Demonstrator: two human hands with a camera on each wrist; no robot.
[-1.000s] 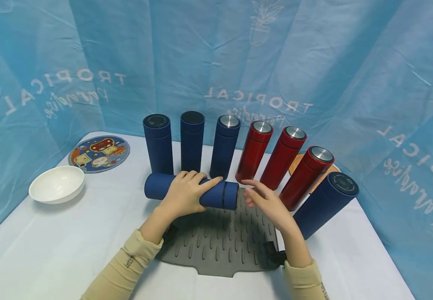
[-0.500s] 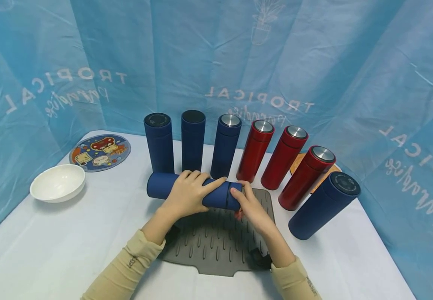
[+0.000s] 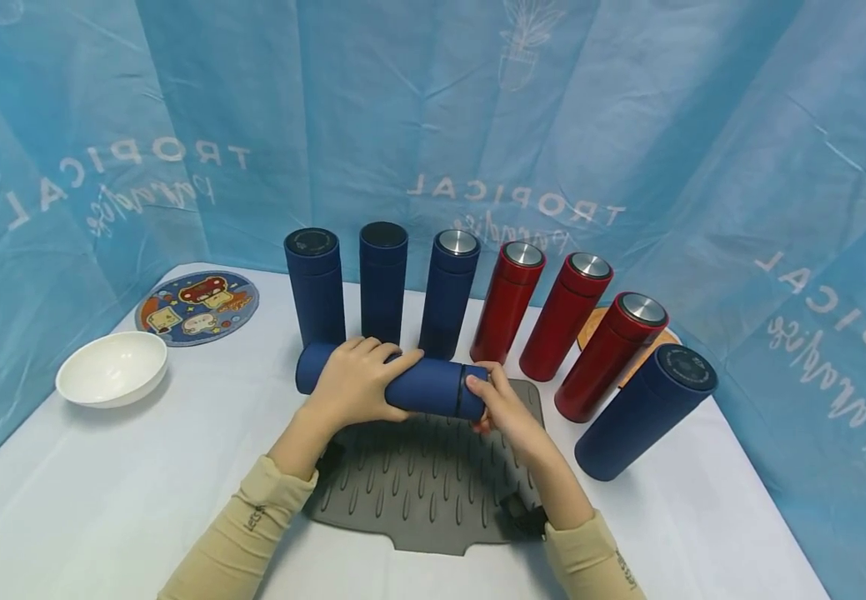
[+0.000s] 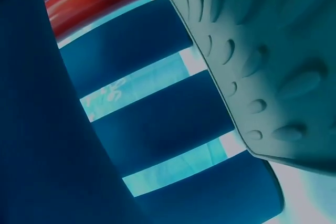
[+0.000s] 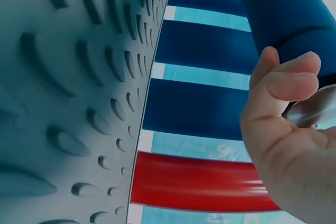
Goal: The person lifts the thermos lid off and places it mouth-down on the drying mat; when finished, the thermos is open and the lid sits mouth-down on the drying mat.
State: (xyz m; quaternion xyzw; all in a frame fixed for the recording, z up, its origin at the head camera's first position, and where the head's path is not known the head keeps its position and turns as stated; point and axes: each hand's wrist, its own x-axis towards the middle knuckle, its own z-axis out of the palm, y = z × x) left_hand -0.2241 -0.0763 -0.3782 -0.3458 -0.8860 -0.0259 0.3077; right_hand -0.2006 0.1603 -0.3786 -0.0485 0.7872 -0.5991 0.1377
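Observation:
A dark blue thermos bottle lies sideways in the air above a grey ridged mat. My left hand grips its body from above, near the left end. At the right end, my right hand holds the cap, thumb on the near side. In the right wrist view, curled fingers of the right hand meet the cap of the thermos bottle, beside its shiny metal end. The left wrist view shows the thermos bottle close up, with the left hand almost wholly out of sight.
Behind the mat, a curved row of upright thermos bottles holds several blue ones and three red ones; one blue bottle ends it at right. A white bowl and a round cartoon mat are at left.
My right hand has come left from beside the bottle and taken hold of its cap. My left hand has slid slightly left along the body.

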